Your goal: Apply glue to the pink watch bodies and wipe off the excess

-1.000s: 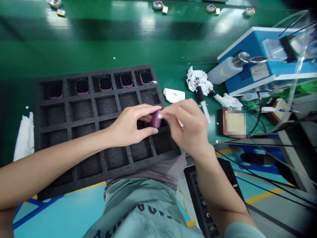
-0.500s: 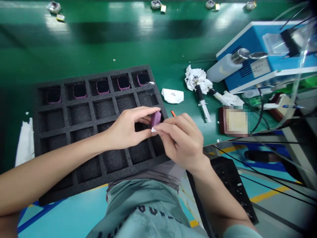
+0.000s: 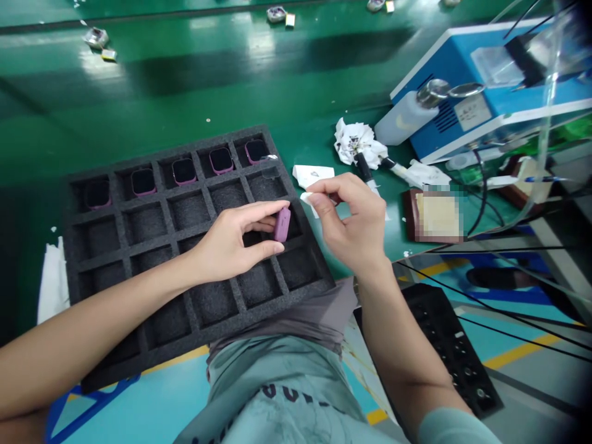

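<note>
My left hand (image 3: 226, 242) grips a purple smartwatch case (image 3: 282, 224) edge-on between thumb and fingers, above the right part of a black foam tray (image 3: 319, 287). To its right, my right hand (image 3: 354, 222) pinches a small white wipe (image 3: 306, 197) between thumb and forefinger, apart from the case. Several similar purple watches with dark screens, such as one watch (image 3: 143, 182), lie in the tray's far row of compartments. A clear film (image 3: 271, 166) rests at the tray's far right corner. Just beyond my right fingertips lies a folded white paper (image 3: 311, 174).
Crumpled stained tissue (image 3: 356, 140) and a black-handled tool (image 3: 364, 165) lie on the green bench. Farther right are a pump bottle (image 3: 407, 117), a blue machine (image 3: 499, 105) and a dark red box (image 3: 413, 216). Black cables (image 3: 499, 248) cross the right side.
My right hand has drawn away from the watch case, up and to the right, with the wipe. My left hand keeps its grip on the case. The view has shifted slightly.
</note>
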